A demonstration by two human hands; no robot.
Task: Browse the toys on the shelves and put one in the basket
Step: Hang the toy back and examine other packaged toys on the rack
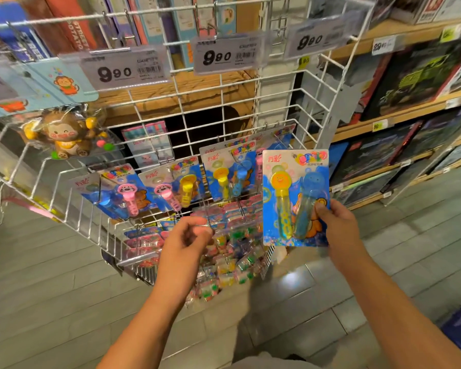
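Right hand: the right hand is seen at about four o'clock from the frame's middle; its thumb and fingers are pinched on the lower right corner of a blister card
Held toy: a blue cardboard blister card with one yellow and one blue bubble wand under clear plastic is held upright, off the rack, just right of the hanging row
Left hand: the left hand is raised at about six o'clock, fingers loosely curled with nothing seen between them, in front of the lower hooks
Rack: a white wire display rack is spread across the centre and left
Hanging row: matching bubble wand cards in pink, yellow and blue are hung on the rack's middle hooks
Lower hooks: small clear packets of colourful toys are hung below, near the floor
Plush: a brown monkey toy in a clear bag is hung at nine o'clock
Price tags: three white tags printed 9.90 are clipped along twelve o'clock
Shelves: wooden shelves of boxed toys are seen at two o'clock
Basket: a dark blue edge is seen at five o'clock; what it is cannot be told
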